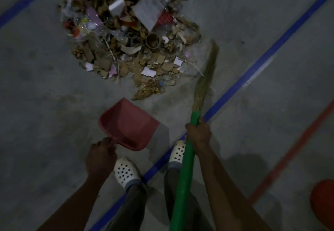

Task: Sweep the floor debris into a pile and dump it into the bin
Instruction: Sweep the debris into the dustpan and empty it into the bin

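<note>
The debris pile (pixel 130 37) lay already gathered on the concrete floor (pixel 36 95), while left-hand (pixel 101 155) fingers clamped the red dustpan (pixel 129 124) handle and right-hand (pixel 199 136) fingers gripped the green-handled broom (pixel 186 160), with scooping and binning left.

Dustpan handle (pixel 112 138) deep inside the left grip (pixel 101 155) — orange round thing (pixel 323 205) half beyond the right edge

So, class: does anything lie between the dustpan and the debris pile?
Nothing visible does. Only bare floor separates the dustpan, held by the left hand, from the pile. The broom, in the right hand, runs along the gap's right side, not across it.
</note>
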Demonstrator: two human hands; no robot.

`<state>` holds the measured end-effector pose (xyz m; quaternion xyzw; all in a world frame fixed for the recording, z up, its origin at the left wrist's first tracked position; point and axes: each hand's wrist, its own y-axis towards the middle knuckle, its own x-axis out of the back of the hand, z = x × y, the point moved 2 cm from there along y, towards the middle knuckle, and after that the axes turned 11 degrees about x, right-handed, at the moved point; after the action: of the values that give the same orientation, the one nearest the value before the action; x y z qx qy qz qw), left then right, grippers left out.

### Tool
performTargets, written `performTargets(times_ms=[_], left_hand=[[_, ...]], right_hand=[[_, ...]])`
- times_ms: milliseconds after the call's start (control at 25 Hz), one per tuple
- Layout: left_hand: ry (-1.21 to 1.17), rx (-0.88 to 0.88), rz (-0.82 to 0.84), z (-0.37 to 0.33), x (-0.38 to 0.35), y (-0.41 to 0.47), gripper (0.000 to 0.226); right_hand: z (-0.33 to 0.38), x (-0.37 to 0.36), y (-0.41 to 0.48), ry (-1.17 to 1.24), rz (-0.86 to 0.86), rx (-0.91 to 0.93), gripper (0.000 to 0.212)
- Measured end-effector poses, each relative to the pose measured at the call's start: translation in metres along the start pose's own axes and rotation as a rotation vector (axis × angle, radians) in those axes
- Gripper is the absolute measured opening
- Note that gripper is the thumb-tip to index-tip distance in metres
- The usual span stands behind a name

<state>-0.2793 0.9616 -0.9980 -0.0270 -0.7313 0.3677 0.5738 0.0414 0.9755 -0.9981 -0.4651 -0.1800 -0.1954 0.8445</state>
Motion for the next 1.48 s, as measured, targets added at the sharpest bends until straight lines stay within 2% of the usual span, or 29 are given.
performTargets(times_ms=[120, 240, 440, 600, 760, 920, 960, 1040, 1080, 1160, 1240, 1360, 1480], left_hand=[[0.009, -0.041, 0.015, -0.017, -0.017, 0.018, 0.041], [0.022, -0.057, 0.018, -0.028, 0.005, 0.005, 0.039], [0.081, -0.094, 0.028, -0.033, 0.041, -0.022, 0.044], [0.119, -0.109, 0.050, -0.054, 0.038, -0.034, 0.043], [0.069, -0.204, 0.090, -0.096, 0.005, -0.035, 0.042], [0.058, -0.283, 0.049, -0.119, -0.001, -0.034, 0.043], [0.046, -0.299, 0.046, -0.126, -0.003, -0.034, 0.043], [0.040, -0.304, 0.053, -0.136, -0.003, -0.038, 0.044], [0.038, -0.300, 0.054, -0.139, -0.001, -0.042, 0.045], [0.047, -0.275, 0.053, -0.139, 0.007, -0.049, 0.048], [0.076, -0.265, 0.067, -0.136, 0.010, -0.055, 0.050], [0.133, -0.291, 0.094, -0.131, 0.010, -0.061, 0.050], [0.167, -0.284, 0.097, -0.131, 0.008, -0.065, 0.049]], right_hand=[[-0.011, -0.029, -0.006, 0.029, 0.054, 0.078, 0.067], [-0.012, -0.021, -0.063, 0.063, 0.058, 0.108, 0.079], [0.014, 0.038, -0.128, 0.254, -0.105, 0.042, 0.073], [0.014, 0.087, -0.080, 0.346, -0.249, -0.006, 0.073], [-0.015, 0.115, 0.039, 0.265, -0.326, -0.042, 0.065], [-0.036, 0.132, 0.129, 0.053, -0.236, -0.022, 0.064], [-0.038, 0.134, 0.137, -0.013, -0.213, 0.001, 0.070], [-0.026, 0.136, 0.111, -0.097, -0.095, 0.065, 0.083], [-0.015, 0.136, 0.082, -0.078, -0.018, 0.089, 0.081], [-0.011, 0.131, 0.027, 0.066, 0.083, 0.083, 0.073], [-0.017, 0.128, -0.028, 0.311, 0.075, 0.017, 0.068], [-0.047, 0.125, -0.080, 0.680, -0.111, -0.127, 0.058], [-0.089, 0.123, -0.080, 0.761, -0.366, -0.304, 0.053]])
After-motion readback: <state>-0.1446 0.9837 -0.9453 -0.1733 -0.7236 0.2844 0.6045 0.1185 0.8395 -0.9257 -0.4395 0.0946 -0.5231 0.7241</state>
